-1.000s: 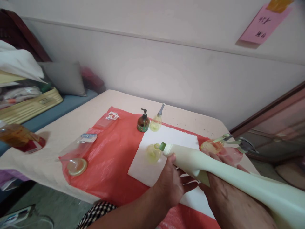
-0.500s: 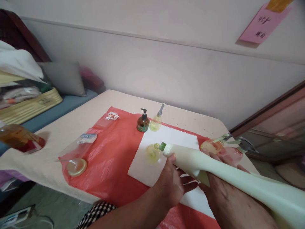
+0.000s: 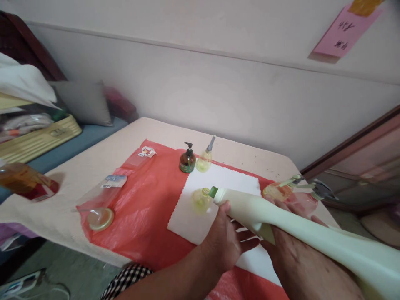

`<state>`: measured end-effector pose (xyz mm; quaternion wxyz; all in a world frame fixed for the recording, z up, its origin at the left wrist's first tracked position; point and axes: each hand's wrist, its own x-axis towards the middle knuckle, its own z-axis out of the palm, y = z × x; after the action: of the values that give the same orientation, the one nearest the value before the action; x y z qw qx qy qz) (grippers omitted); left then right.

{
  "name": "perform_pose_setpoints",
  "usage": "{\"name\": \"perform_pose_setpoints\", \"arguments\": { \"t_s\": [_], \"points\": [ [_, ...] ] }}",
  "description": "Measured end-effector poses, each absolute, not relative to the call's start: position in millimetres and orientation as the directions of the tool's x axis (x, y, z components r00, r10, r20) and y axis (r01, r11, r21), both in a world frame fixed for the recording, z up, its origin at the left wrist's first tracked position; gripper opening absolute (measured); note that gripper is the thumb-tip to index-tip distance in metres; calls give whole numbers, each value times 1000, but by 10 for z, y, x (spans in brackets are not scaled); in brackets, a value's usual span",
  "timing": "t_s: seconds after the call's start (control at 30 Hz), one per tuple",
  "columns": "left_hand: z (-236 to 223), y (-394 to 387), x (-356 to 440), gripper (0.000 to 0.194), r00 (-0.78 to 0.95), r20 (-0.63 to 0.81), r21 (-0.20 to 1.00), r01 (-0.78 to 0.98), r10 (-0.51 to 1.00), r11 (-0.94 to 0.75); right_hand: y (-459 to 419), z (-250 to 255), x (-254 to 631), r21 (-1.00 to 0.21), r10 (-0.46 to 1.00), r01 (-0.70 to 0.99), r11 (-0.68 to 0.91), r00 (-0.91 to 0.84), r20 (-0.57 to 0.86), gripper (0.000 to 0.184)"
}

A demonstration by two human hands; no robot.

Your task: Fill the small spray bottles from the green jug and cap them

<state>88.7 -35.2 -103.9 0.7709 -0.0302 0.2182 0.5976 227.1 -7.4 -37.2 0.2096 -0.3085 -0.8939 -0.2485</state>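
Note:
A big pale green bottle (image 3: 281, 223) lies tilted across the lower right, its green-tipped spout (image 3: 213, 192) almost touching the mouth of a small clear yellowish bottle (image 3: 201, 199) on a white cloth (image 3: 218, 183). My right hand (image 3: 293, 254) is wrapped round the big bottle from below. My left hand (image 3: 226, 237) supports the bottle's neck, thumb on top and fingers spread beneath it.
A red plastic sheet (image 3: 146, 200) covers the cream table (image 3: 103, 154). At its far side stand a brown pump bottle (image 3: 188, 159) and a small yellow bottle (image 3: 205, 158). Spray bottles (image 3: 290, 189) lie at right, packets (image 3: 103, 204) at left, an amber bottle (image 3: 26, 181) at far left.

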Motion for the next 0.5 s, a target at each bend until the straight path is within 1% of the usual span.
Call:
{"name": "perform_pose_setpoints", "arguments": {
  "t_s": [0.1, 0.33, 0.4, 0.5],
  "points": [
    [-1046, -348, 886, 65, 188, -373, 213, -936, 909, 281, -54, -420, 2300, 398, 453, 658, 640, -741, 496, 81],
    [-1033, -348, 887, 67, 193, -397, 208, -933, 897, 293, -41, -437, 2316, 365, 478, 666, 651, -733, 485, 72],
    [-1025, -345, 888, 66, 192, -394, 212, -932, 899, 292, -17, -481, 2337, 380, 478, 664, 644, -737, 478, 72],
    [-1026, -338, 887, 66, 192, -399, 209, -933, 897, 293, 6, -529, 2368, 435, 488, 649, 625, -759, 431, 73]
  ]
}}
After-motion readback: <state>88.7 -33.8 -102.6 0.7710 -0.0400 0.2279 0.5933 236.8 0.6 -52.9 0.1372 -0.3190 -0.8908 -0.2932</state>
